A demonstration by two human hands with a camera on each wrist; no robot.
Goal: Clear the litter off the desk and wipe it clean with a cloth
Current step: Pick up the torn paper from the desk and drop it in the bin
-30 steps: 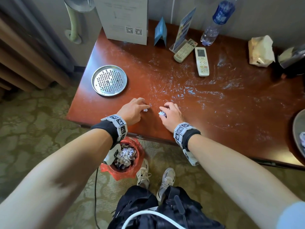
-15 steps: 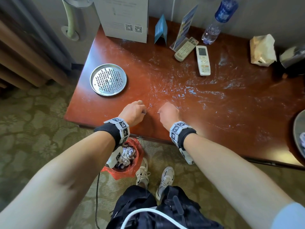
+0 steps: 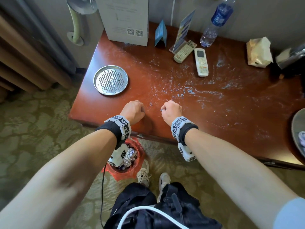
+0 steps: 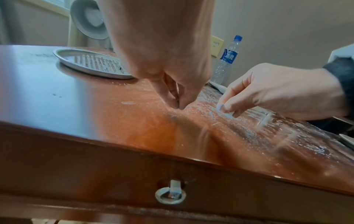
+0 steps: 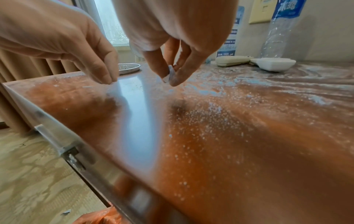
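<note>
Floor, left: patterned olive carpet (image 3: 33, 129); pleated tan curtain (image 3: 24, 63) at the far left edge of your view.
Bin: red-lined bin (image 3: 127, 162) on the floor below the desk's front edge, holding crumpled white paper.
Desk: glossy reddish-brown desk (image 3: 231, 129); left portion mostly clean and reflective, centre and right smeared with white-blue powdery streaks and specks.
Metal tray: round perforated metal tray (image 3: 110, 80) on the desk's left part, well apart from your hands.
Left hand: your left hand (image 3: 133, 111) sits just above the desk near the front edge, fingertips (image 4: 177, 104) pressed together pointing down; whether they pinch anything I cannot tell.
Right hand: your right hand (image 3: 171, 111), near the left one, pinches a small white scrap (image 5: 170, 74) between thumb and fingers, just off the surface.
Back row: standing card with QR codes (image 3: 127, 20), blue tent card (image 3: 160, 35), two remotes (image 3: 201, 61), water bottle (image 3: 214, 25).
Far right: crumpled tissue pack (image 3: 259, 52) against the wall.
</note>
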